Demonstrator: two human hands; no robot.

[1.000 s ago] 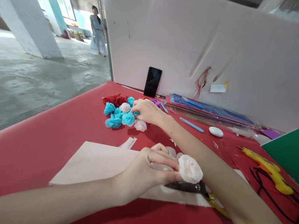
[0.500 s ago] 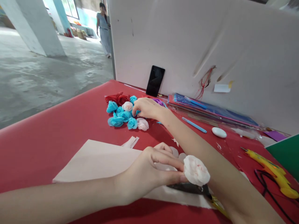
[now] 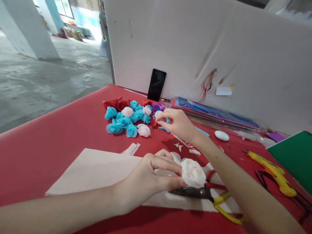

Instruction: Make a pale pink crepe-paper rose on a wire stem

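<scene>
My left hand (image 3: 152, 177) pinches a pale pink paper flower (image 3: 193, 173) between thumb and fingers, above the scissors. These scissors (image 3: 192, 192), with dark blades and red and yellow handles, lie on a pale paper sheet (image 3: 92, 172). My right hand (image 3: 176, 122) is at the right side of a group of paper flowers, thumb and forefinger drawn together. A small whitish piece (image 3: 158, 114) shows at its fingertips; whether it is gripped is unclear. The group holds several blue flowers (image 3: 124, 122), red flowers (image 3: 123, 104), pale pink flowers (image 3: 143, 130) and a purple one (image 3: 158, 107).
A phone (image 3: 156, 84) leans on the pale partition (image 3: 180, 45). Wrapped paper packs (image 3: 214, 113) lie along its base. On the right are a white oval object (image 3: 221, 135), a yellow glue gun (image 3: 270, 172) with a dark cord, and a green board (image 3: 294, 159). A person (image 3: 103, 32) stands beyond the partition.
My right hand has drawn back rightward from over the flowers, uncovering more of them. My left hand still holds the pale pink flower. The view has shifted slightly, and more of the scissors shows.
</scene>
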